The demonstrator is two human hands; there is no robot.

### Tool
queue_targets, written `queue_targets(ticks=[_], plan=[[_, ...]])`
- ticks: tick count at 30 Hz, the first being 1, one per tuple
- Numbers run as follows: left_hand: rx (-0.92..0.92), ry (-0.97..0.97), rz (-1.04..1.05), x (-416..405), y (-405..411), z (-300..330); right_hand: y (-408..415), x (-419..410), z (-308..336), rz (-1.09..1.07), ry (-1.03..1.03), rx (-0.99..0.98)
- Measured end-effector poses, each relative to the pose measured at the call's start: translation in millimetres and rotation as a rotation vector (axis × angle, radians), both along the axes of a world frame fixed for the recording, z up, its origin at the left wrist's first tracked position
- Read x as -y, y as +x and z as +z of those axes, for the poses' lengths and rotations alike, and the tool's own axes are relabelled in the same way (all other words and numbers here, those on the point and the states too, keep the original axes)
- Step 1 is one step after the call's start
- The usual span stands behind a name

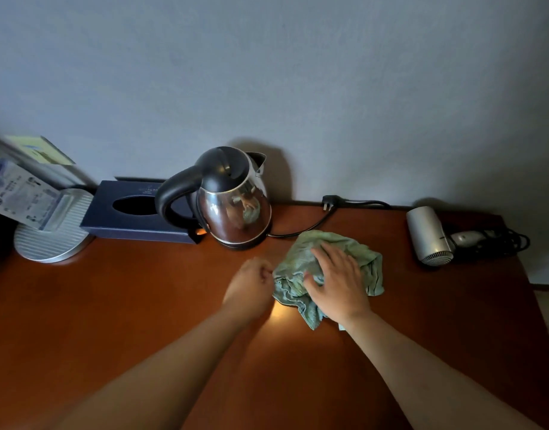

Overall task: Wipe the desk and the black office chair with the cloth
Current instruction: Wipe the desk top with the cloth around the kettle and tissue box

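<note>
Green terry cloth [329, 265] lies bunched on the desk [111, 305], just in front of the kettle [236, 200] and slightly right of centre. Its crumpled mass runs roughly from far-left to near-right, a loose tail trailing toward the person. The right hand [338, 280] rests flat on top of it, fingers spread and pressing down, so this hand is the one placed to drive a wipe. The left hand [251, 283] sits just beside the cloth's left edge, fingers curled in; it seems to pinch the hem there, though the contact is too small to be sure.

Bare desk stretches widest to the left and toward the person, so a sweep that way looks like the natural move. The desk is smooth, glossy reddish-brown wood. The kettle is polished steel with a black plastic lid and handle; its cord [313, 225] curls right behind the cloth and could snag. A dryer [431, 234] lies well apart at right. No chair is in view.
</note>
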State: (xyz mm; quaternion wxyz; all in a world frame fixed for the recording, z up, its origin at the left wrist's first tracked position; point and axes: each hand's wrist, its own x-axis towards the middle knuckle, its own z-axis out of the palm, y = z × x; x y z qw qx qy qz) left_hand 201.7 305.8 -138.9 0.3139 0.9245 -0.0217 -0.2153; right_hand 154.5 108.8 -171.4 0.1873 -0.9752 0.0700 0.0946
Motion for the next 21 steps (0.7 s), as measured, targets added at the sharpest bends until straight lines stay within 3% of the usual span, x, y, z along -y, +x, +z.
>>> queue_targets(ticks=[4, 9, 15, 21], plan=[[0.234, 0.242, -0.472, 62.1, -4.3, -9.5, -4.6, -1.4, -12.4, 0.018, -0.068, -0.005], [0.208, 0.345, -0.635, 72.7, -2.0, -30.4, 1.7, 1.5, -26.3, 0.057, -0.155, 0.093], [0.176, 0.446, -0.566, 89.2, 35.7, -45.2, 67.0, 20.3, -15.5, 0.220, -0.154, -0.087], [0.165, 0.390, -0.404, 101.2, 44.7, -40.4, 86.3, 28.1, -12.5, 0.265, -0.142, -0.082]])
